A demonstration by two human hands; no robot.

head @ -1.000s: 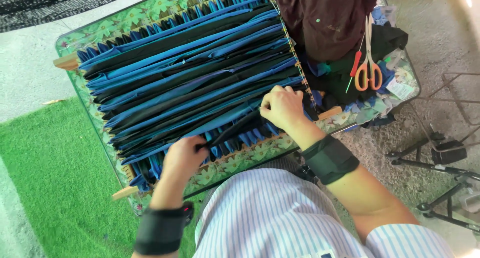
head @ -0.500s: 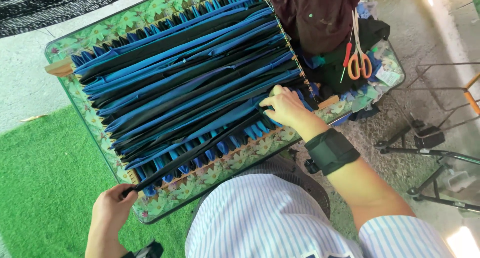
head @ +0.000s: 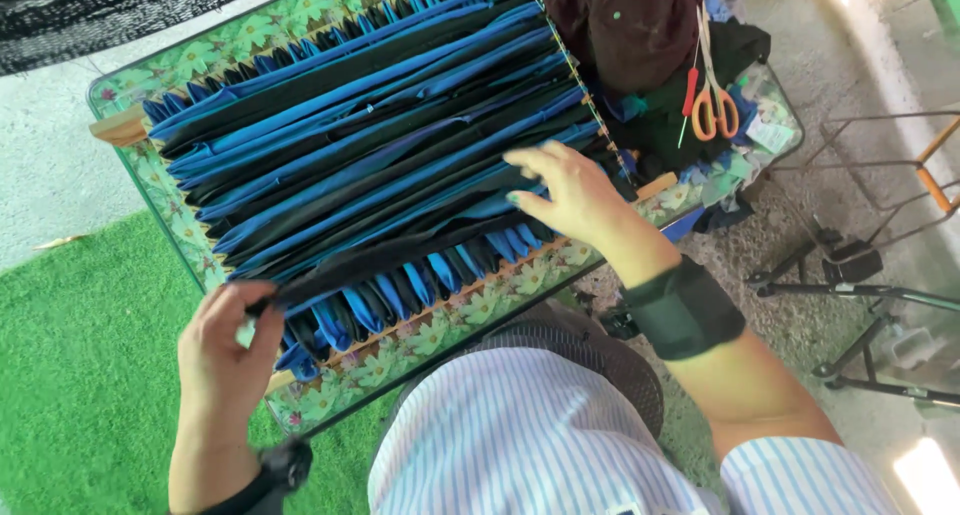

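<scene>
Black strip (head: pixel 400 257): a long dark band of fabric, stretched across the near edge of the weaving, running from our left hand up and rightward to our right hand. It lay over the blue loops at the frame's near side.

Left hand (head: pixel 228 340): closed around the strip's left end, thumb and fingers pinching it, held just off the near-left corner of the frame. A dark wrist band showed below it.

Right hand (head: pixel 568 193): fingers spread and flat, pressing down on the strip's other end and on the woven bands beneath. It grasped nothing; it only pressed. A black wrist wrap (head: pixel 684 308) sat behind it on the forearm.

Under both hands: the weaving (head: pixel 380 145), blue and black fabric bands stretched side by side on a wooden frame (head: pixel 122 127), whose end peg stuck out well beyond our left hand.

Under that: a table with a green flowered cover (head: pixel 190 60).

Beyond our right hand: orange-handled scissors (head: pixel 714 100) lay on dark cloth, a red-handled tool (head: pixel 688 93) just beside them, and a heap of maroon fabric (head: pixel 630 20) further off.

Below our left hand: green artificial turf (head: pixel 80 375). Right of our right arm: gravelly ground and a black metal stand (head: pixel 850 275).
</scene>
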